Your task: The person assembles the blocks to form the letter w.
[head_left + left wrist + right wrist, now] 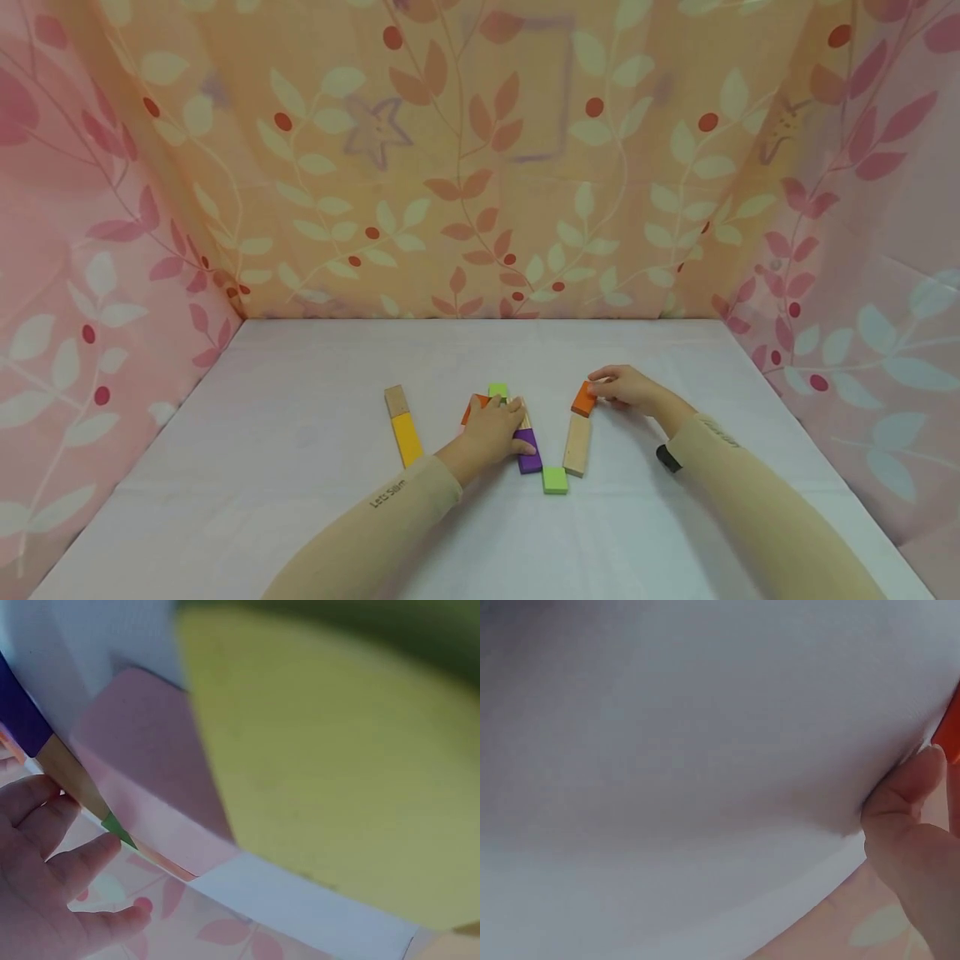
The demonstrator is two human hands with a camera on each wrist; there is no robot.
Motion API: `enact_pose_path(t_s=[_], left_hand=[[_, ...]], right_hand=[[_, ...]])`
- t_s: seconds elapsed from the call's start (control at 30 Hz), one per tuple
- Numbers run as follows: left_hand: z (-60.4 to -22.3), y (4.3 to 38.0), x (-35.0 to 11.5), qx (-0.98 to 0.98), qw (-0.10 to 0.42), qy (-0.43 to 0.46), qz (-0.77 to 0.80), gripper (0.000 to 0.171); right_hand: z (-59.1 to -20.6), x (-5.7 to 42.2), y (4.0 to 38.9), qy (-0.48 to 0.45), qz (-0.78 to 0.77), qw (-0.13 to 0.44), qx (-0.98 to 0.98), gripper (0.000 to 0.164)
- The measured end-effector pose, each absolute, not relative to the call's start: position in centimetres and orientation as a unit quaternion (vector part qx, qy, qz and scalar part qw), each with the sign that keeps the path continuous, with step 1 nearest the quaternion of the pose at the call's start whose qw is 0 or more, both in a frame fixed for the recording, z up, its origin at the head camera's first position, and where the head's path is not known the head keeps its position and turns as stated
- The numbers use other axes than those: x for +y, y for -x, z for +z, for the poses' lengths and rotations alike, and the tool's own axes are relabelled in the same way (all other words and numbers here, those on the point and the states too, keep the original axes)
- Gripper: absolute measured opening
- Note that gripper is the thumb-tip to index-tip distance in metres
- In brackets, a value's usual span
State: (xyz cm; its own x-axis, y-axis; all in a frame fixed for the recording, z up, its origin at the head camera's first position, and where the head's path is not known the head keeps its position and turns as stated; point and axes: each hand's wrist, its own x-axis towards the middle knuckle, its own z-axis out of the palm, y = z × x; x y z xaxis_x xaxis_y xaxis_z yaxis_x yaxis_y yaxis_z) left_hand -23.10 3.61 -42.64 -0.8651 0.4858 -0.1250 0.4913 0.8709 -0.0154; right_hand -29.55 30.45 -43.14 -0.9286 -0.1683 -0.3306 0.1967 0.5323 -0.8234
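Observation:
Small coloured blocks lie in a zigzag on the white table. My left hand [491, 433] rests, fingers spread, over the middle of it, touching a plain wood block [73, 774] beside the purple block [529, 460]. An orange block [472, 407] and a green block [498, 389] show past its fingers. The left wrist view also has a pink block [150, 742] and, up close, a yellow block [330, 765]. At the zigzag's right end, my right hand [630, 388] pinches an orange block [583, 400] at the top of a long plain block [577, 446].
Another green block [555, 481] lies at the lower bend. On the left, a plain block [395, 401] tops the yellow one. Floral cloth walls [480, 167] enclose the white table [225, 517] at the back and both sides. A black band [668, 458] sits by the right cuff.

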Motion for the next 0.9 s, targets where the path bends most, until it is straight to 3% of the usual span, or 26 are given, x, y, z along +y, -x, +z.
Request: enact_pose_path(t_s=[0.57, 0.9], left_hand=[[-42.7, 23.1, 3.5, 0.964, 0.054, -0.258, -0.035, 0.077], [-43.4, 24.0, 3.7, 0.961, 0.078, -0.264, -0.002, 0.073]], right_hand=[[-43.7, 30.0, 29.6, 0.021, -0.437, 0.199, 0.877, 0.041], [-43.9, 29.9, 29.5, 0.015, -0.446, 0.199, 0.872, 0.043]])
